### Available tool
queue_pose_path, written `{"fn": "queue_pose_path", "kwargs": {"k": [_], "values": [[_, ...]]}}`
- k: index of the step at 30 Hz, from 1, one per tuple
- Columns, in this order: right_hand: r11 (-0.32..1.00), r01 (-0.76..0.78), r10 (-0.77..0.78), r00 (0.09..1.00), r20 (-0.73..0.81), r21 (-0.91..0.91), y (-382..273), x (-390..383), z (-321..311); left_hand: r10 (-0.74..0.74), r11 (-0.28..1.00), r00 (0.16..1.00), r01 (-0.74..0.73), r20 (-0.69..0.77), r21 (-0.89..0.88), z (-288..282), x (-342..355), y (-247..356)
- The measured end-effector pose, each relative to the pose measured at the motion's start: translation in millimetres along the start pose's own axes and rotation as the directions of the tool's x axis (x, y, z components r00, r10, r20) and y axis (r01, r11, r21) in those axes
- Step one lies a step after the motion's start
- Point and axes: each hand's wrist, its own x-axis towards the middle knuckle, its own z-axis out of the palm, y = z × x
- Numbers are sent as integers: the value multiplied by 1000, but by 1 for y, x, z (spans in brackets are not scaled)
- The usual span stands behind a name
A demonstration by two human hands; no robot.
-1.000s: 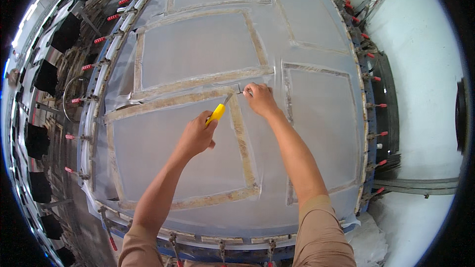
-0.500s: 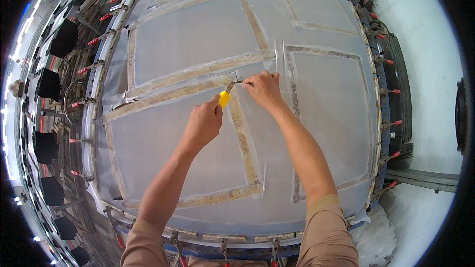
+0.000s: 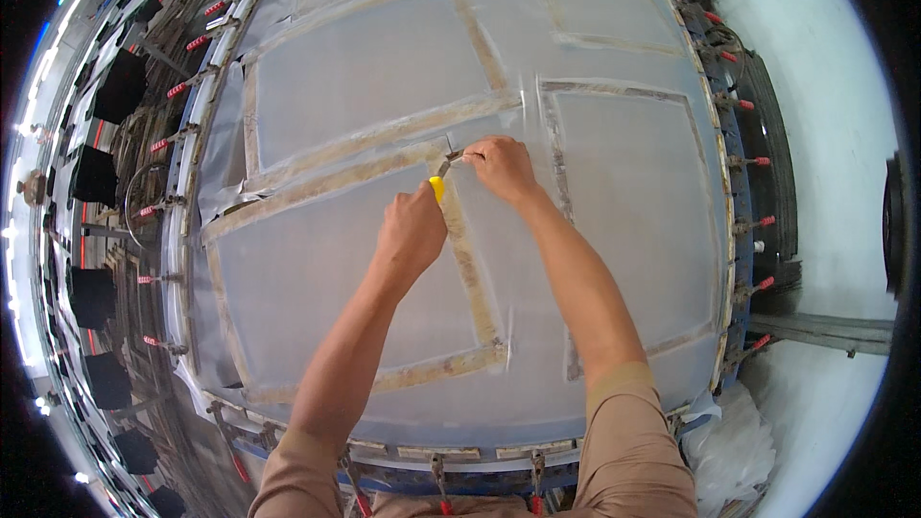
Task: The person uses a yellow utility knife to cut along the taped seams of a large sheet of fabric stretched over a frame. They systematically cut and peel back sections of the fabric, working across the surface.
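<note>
My left hand [image 3: 413,223] is closed round the handle of a yellow-handled knife [image 3: 438,188]. Its short metal blade points up toward the fingertips of my right hand [image 3: 504,169]. Those fingers are pinched at the blade's end on something thin and small that I cannot make out. Both hands are over the top right corner of a tan rectangular strip frame [image 3: 463,249] that shows through a translucent plastic sheet [image 3: 336,278]. Near the fingertips the sheet has a short line or slit, too fine to tell apart.
More tan strip frames [image 3: 480,38] lie across the sheet. Red-handled toggle clamps [image 3: 758,223] line the table's edges. Crumpled clear plastic [image 3: 729,451] sits at the lower right, beside a pale wall [image 3: 815,134]. Black boxes and racks [image 3: 93,173] stand along the left.
The left hand with the knife has shifted a little right, closer to the right hand. The knife now stands more upright. The whole view has moved slightly.
</note>
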Motion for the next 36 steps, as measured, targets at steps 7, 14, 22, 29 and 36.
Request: {"fn": "queue_pose_path", "kwargs": {"k": [7, 14, 22, 29, 36], "values": [[997, -79, 78, 997, 18, 12, -1, -2, 5, -8, 1000, 987, 11, 162, -15, -5, 22, 5], [994, -88, 91, 995, -50, 57, 0, 1, 10, -53, 985, 986, 78, 158, -157, -14, -5, 10], [971, -158, 160, 987, 1, 182, 6, -5, 5, -116, 962, 957, 175, 266, -209, -14, -6, 22], [980, -61, 88, 986, -138, 191, 4, -14, 1, -105, 958, 980, 146, 172, -248, -14, -38, 5], [935, -83, 136, 982, -131, 346, -22, -131, -72, -226, 832, 896, 381, 381, -402, -26, -173, -2]]}}
